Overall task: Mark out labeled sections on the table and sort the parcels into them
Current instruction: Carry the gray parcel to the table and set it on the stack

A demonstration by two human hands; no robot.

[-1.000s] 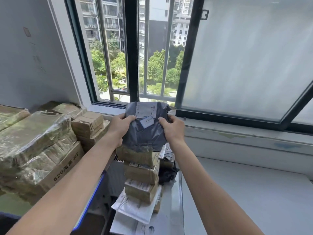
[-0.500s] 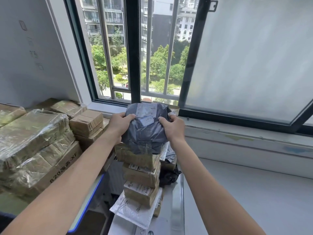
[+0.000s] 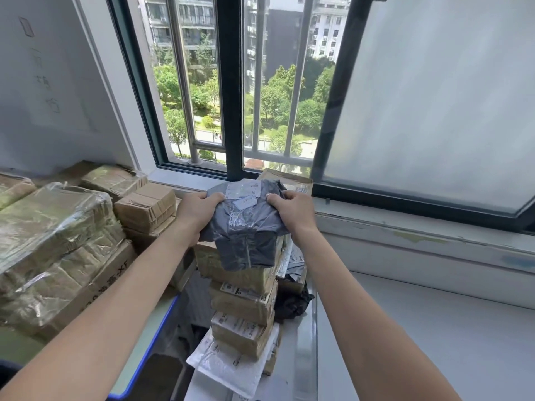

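A soft grey plastic parcel with white labels near its top is held up in front of the window. My left hand grips its upper left corner and my right hand grips its upper right corner, fingers curled over the top edge. Its lower end hangs against the top of a stack of taped brown boxes. A white padded envelope lies under that stack. A black bag and more flat parcels sit just right of the stack.
Large film-wrapped cartons and smaller brown boxes are piled at the left. A grey tabletop extends to the right below the window sill. A blue-edged surface lies at lower left.
Both hands have kept their grip on the grey parcel and lowered it a little toward the box stack. The view has tilted slightly upward.
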